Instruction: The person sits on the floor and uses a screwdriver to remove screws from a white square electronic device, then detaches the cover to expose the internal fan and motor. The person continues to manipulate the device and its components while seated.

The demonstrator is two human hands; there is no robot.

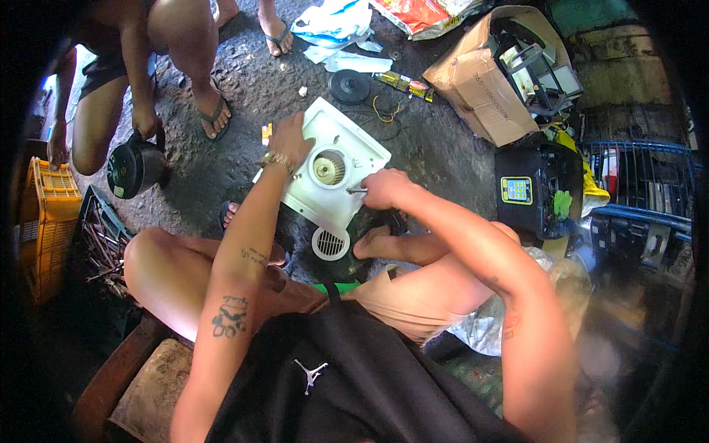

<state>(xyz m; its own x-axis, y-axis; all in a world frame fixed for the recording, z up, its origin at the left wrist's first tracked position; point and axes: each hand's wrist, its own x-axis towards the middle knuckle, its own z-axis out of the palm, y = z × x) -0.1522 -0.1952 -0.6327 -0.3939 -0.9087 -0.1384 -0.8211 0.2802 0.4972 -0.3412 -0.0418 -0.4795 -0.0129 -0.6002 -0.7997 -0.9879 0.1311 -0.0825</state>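
A square white fan housing (306, 188) lies tilted in front of me, with a round opening showing a pale slatted blower wheel (329, 167). My left hand (290, 140) grips the housing by its far left edge. My right hand (388, 189) is closed around a thin metal screwdriver (356, 191); its handle is hidden in my fist. The tool's tip points at the housing's face, right of the opening; I cannot tell whether it touches a screw. Close to my feet, just below the housing's near corner, is a round white vent grille (331, 244).
Another person's hand (145, 127) holds a round black object (133, 166) at the far left. Beyond the housing lie a black disc (348, 87) and loose wires (385, 111). A cardboard box (480, 88) of parts stands far right, an orange crate (55, 184) left.
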